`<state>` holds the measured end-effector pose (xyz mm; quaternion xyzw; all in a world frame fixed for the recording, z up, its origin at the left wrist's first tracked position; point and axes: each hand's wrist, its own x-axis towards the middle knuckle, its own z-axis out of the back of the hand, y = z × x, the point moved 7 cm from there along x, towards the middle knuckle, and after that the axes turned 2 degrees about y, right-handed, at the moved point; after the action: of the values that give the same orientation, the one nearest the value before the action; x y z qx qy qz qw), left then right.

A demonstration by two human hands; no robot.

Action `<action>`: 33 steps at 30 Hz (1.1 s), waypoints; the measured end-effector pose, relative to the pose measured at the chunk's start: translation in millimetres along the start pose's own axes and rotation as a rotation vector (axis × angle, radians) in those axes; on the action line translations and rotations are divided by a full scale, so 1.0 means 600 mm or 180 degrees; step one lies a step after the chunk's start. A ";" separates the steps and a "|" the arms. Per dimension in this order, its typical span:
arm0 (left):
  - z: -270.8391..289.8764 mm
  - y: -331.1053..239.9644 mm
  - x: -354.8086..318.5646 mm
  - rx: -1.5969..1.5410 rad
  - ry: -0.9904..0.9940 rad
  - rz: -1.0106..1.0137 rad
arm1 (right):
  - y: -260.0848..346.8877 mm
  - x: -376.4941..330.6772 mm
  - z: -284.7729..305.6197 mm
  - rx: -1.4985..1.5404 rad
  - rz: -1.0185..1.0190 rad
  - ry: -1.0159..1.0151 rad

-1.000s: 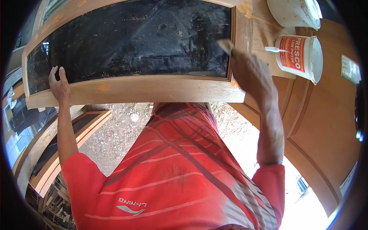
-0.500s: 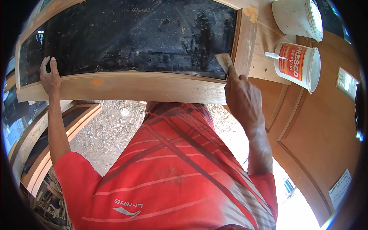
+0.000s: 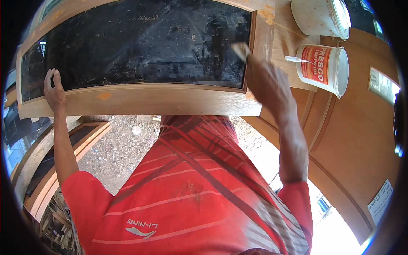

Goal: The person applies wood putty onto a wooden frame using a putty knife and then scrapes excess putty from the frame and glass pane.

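Note:
A wooden panel frame [image 3: 161,98] with a dark, scuffed glass pane [image 3: 140,51] lies in front of me. Patches of orange filler mark the wood. At its near left corner, my left hand [image 3: 55,95] rests on the rail, fingers stretched apart over the edge of the pane. My right hand [image 3: 272,87] is closed around a putty knife [image 3: 241,51], its handle hidden in the fist. The flat blade is over the right end of the pane, beside the inner frame edge. Whether it touches the surface, I cannot tell.
Right of the frame, a white tub with a red label [image 3: 323,66] lies or stands with a white plastic handle [image 3: 295,59] at its side. Another whitish bucket [image 3: 316,19] is beyond it. A brown panelled door [image 3: 344,140] fills the right; framed panels [image 3: 70,155] lean at lower left.
My right hand and the putty knife have moved up and slightly left, away from the pane's near right corner. My left hand stays on the rail. The view has shifted a little.

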<state>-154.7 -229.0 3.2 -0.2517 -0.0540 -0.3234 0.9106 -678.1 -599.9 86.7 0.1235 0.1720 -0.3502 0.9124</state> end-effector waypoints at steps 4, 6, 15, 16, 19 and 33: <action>-0.001 0.032 -0.016 -0.0059 -0.0051 0.0075 | 0.007 0.014 0.011 -0.0009 0.0080 0.0051; -0.002 0.025 -0.002 -0.0010 -0.0104 0.0059 | 0.013 -0.035 -0.012 -0.0221 -0.0028 0.0174; -0.003 0.034 -0.010 -0.0014 -0.0075 0.0236 | 0.006 -0.014 0.011 -0.0177 0.0178 0.0109; -0.001 0.025 -0.004 -0.0035 -0.0080 0.0204 | 0.014 -0.035 -0.004 -0.0303 0.0060 0.0363; 0.003 0.007 -0.001 -0.0060 -0.0064 0.0204 | 0.025 -0.027 0.005 -0.0238 0.0241 -0.0221; 0.003 0.006 -0.009 -0.0096 -0.0124 0.0240 | 0.014 0.064 0.013 -0.0097 0.0539 -0.0339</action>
<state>-156.5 -222.7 2.1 -0.2735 -0.0573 -0.2846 0.9170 -644.0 -619.5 79.3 0.1049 0.1175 -0.2753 0.9484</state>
